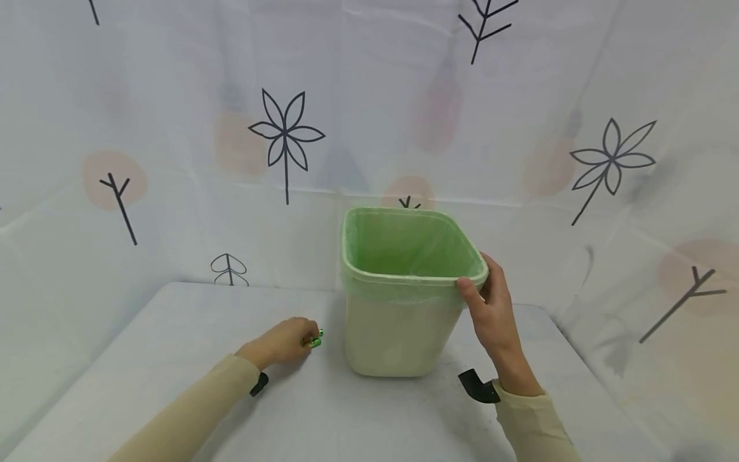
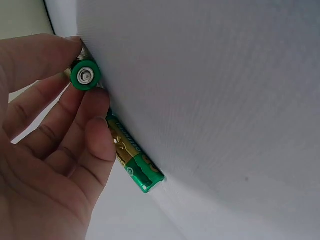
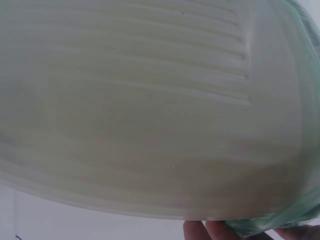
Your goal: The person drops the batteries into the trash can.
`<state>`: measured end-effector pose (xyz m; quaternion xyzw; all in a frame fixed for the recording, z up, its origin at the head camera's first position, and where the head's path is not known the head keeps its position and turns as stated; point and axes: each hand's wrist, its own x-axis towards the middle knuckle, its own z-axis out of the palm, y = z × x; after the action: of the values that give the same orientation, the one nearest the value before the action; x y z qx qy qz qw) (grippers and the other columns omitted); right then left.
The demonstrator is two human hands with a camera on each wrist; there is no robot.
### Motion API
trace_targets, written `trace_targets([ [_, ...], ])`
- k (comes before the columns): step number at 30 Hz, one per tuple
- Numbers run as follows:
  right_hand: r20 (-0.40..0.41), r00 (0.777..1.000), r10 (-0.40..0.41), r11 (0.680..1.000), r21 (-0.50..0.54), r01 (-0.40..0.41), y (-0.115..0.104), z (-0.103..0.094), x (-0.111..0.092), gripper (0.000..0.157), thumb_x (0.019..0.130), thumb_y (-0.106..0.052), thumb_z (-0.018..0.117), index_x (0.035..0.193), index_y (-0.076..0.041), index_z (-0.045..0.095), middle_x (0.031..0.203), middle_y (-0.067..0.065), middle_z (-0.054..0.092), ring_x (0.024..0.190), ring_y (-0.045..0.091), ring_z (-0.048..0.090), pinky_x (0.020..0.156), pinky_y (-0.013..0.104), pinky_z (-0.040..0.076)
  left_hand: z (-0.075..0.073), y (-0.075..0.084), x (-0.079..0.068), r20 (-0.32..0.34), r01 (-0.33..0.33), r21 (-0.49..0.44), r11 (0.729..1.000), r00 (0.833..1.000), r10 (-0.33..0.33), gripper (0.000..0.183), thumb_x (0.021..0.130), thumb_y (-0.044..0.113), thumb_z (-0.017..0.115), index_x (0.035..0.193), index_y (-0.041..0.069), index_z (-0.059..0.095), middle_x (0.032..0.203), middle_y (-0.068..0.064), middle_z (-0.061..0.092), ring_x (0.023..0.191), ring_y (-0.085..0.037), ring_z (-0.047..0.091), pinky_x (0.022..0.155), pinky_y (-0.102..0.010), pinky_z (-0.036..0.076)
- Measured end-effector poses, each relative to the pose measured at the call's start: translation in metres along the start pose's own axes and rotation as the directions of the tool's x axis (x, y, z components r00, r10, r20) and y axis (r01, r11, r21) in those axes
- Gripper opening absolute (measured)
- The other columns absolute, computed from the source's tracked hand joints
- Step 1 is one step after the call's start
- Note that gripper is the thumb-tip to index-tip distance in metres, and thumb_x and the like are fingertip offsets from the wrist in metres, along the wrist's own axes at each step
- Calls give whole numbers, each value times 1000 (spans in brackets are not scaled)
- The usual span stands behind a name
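- Nearest the camera, two beige sleeves (image 1: 190,410) are noted, extended from the lower edge toward the two grips; a black wrist fitting (image 1: 480,388) is worn just below the right grip.
- Left hand (image 1: 281,341): a pinch is observed, with the first battery (image 2: 86,75) held between thumb and fingers, low over the table. The battery's green end, with its metal terminal, is turned toward the wrist camera.
- Second battery (image 2: 137,160): found lying on the table just beside the fingers of the left grip, its green and gold casing partly hidden by them; whether it is touched by a finger cannot be told.
- Right hand (image 1: 495,314): closed about the near right corner of the bin's rim, with the thumb laid at the front and the fingers set along the outer right side; the fingertips are partly hidden.
- Bin (image 1: 395,337): pale green, stood upright on the table, between the two grips. Ridges are seen on its outer surface from the right wrist.
- Green liner (image 1: 404,293): folded over the rim, reaching the right grip.
- White table (image 1: 312,417): extended beneath both grips.
- Printed backdrop (image 1: 369,96): hung beyond both grips, marked with line-drawn plants.
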<state>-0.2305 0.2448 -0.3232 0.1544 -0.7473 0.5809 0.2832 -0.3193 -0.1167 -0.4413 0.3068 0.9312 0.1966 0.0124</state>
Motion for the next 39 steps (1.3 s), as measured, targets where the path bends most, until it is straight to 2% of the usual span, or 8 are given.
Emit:
trace_targets([
  [4,-2,1000,-4,1000,5,4,1,0,0,55,94,-12,56,145,-15,35,135,11,46,117,24,47,88,21,40,0,1,-1,7,-6,-29,1000,1000,6,15,82,2,67,94,11,65,80,6,56,74,-12,49,70,-34,45],
  [16,2,1000,-10,1000,-15,10,1,0,0,56,94,-12,56,146,-17,34,134,10,46,114,21,48,87,21,41,-1,4,-3,18,-25,-37,999,1000,25,16,80,0,66,93,10,64,79,5,55,74,-12,50,70,-33,45],
  [23,3,1000,-14,1000,-14,14,1,1,-1,56,94,-12,56,146,-16,34,134,11,47,113,19,48,87,21,41,-9,13,-9,25,-44,-28,999,999,44,18,80,1,66,95,11,65,81,4,56,77,-14,51,71,-35,44],
  [29,-3,1000,-15,1000,-7,15,1,2,-1,55,94,-12,56,145,-15,35,133,11,47,113,21,48,86,21,41,-30,20,-11,6,-66,-6,998,998,66,17,83,3,66,98,11,65,85,5,57,80,-14,53,73,-35,46],
  [35,-13,1000,-12,1000,-9,12,0,1,-1,55,94,-12,56,145,-15,36,133,11,47,114,22,48,87,21,41,-61,32,-10,-48,-136,53,989,989,139,18,83,3,65,98,10,64,85,4,58,80,-16,56,73,-33,47],
  [39,-16,1000,-4,1000,-11,4,-1,1,0,55,94,-12,56,145,-15,36,133,11,47,115,22,48,87,21,40,-84,44,-7,-71,-136,66,988,987,141,20,83,0,60,100,9,65,87,2,59,81,-16,56,73,-32,48],
])
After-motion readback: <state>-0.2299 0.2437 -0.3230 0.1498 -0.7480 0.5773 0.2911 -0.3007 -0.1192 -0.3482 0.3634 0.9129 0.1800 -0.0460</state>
